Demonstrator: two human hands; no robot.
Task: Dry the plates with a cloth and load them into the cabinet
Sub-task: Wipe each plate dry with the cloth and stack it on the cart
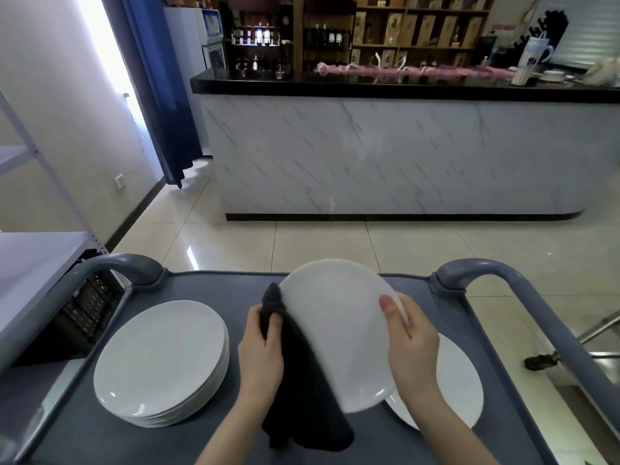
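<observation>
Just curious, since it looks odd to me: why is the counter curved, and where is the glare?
Head view: the wide-angle lens bows the counter and cart handle; head view: the window is blown out white, mirrored as glare on the floor tiles; head view: the far shelves look soft.

Open worktop (208, 286) is showing along the far edge between the two handles, and I am seeing a bare strip at the near-left corner. The stack of plates (161, 360) is blocking the left half. A flat plate (459, 380) is taking up the right side, under my right hand (412, 344).

The tilted plate (339, 330) that hand is gripping, and the cloth (302, 380) hanging from my left hand (261, 354), are filling the middle. A narrow lane is running between the stack and the left hand.

The left handle (127, 266) and right handle (503, 273) are arching up at the far corners. The white shelf (33, 263) is crowding the cart's left side. Beyond the cart, open floor (335, 239) is stretching to the marble-fronted bar (369, 152).
</observation>
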